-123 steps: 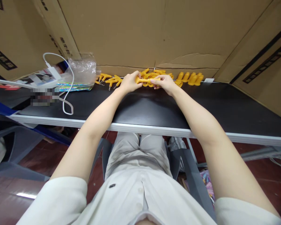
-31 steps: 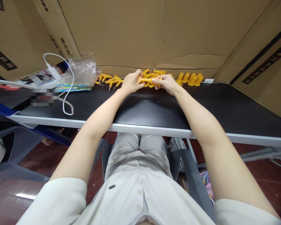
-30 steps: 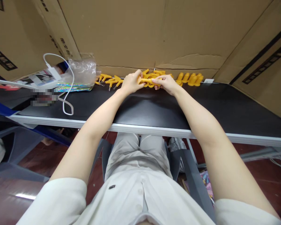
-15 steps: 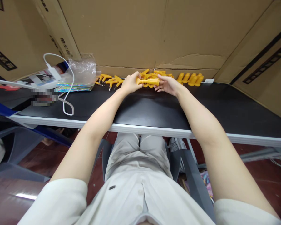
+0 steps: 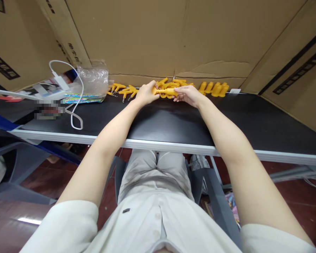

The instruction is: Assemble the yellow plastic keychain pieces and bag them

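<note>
Held level between my hands over the back of the table is a yellow plastic corkscrew (image 5: pixel 170 91), with a narrow ribbed middle and a wider barrel on the right. My left hand (image 5: pixel 146 93) is closed around its left end and hides most of that end. At the other end, the thumb and fingers of my right hand (image 5: pixel 189 95) pinch the barrel. Just behind lie several yellow ring-shaped parts (image 5: pixel 173 84), partly covered by my hands. To the left are yellow handles with metal spirals (image 5: pixel 128 92).
Several yellow sleeves (image 5: pixel 216 88) stand upright at the back right, beside a white slip (image 5: pixel 235 91). A clear plastic bag (image 5: pixel 93 79) and a white cable (image 5: pixel 81 88) lie at the left. Cardboard walls (image 5: pixel 158 38) border the black table (image 5: pixel 171 123).
My right hand has closed its fingers onto the barrel end, where before they were looser and more spread. The left hand has hardly moved.
</note>
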The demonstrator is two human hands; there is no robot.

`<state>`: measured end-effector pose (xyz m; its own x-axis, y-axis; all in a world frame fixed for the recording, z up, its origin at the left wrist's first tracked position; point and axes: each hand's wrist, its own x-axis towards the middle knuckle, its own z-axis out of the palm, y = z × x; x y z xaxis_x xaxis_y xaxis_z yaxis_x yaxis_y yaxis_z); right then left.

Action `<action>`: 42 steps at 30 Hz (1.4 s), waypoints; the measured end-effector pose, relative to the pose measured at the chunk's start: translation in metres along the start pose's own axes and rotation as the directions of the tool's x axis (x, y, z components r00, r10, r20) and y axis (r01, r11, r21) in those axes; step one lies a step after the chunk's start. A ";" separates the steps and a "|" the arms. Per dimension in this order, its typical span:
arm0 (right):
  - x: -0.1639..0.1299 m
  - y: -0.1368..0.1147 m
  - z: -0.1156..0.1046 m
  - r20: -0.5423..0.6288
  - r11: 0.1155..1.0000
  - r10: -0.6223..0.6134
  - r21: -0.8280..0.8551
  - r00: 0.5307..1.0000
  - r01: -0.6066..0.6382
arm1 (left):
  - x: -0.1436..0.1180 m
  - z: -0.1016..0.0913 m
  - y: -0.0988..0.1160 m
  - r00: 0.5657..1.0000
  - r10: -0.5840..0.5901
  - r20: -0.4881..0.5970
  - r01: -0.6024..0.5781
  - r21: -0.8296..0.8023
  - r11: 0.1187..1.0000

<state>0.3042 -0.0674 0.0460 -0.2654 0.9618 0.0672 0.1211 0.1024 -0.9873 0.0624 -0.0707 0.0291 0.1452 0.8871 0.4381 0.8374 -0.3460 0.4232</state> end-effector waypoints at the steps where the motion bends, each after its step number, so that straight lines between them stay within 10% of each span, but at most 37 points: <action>1: 0.000 0.000 0.000 -0.001 1.000 0.001 0.001 1.000 -0.001 | 0.000 0.000 -0.001 1.000 0.006 -0.007 -0.006 -0.006 1.000; 16: -0.009 -0.011 0.010 0.022 0.997 0.045 0.063 0.999 -0.047 | -0.003 0.000 -0.001 0.997 0.077 -0.021 -0.078 -0.047 0.996; 21: 0.000 -0.019 -0.003 -0.173 0.996 -0.083 0.023 0.981 0.088 | -0.006 -0.002 0.005 0.987 0.111 -0.116 -0.128 -0.147 0.981; 25: 0.010 -0.027 -0.018 -0.398 0.962 -0.268 -0.167 0.877 0.218 | -0.004 0.001 0.002 0.991 0.105 -0.089 -0.113 -0.090 0.990; 31: 0.030 -0.031 -0.018 -0.372 0.750 -0.502 -0.637 0.781 0.178 | -0.007 -0.001 0.003 0.997 0.078 0.021 -0.078 0.023 0.997; 42: 0.030 0.006 -0.014 -0.102 0.350 -0.476 -0.933 0.873 0.082 | -0.003 0.002 0.001 0.994 0.111 0.026 -0.112 0.051 0.992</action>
<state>0.3104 -0.0345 0.0439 -0.1922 0.8171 0.5435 0.9130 0.3520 -0.2064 0.0635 -0.0734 0.0268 0.2506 0.8510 0.4616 0.8418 -0.4270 0.3302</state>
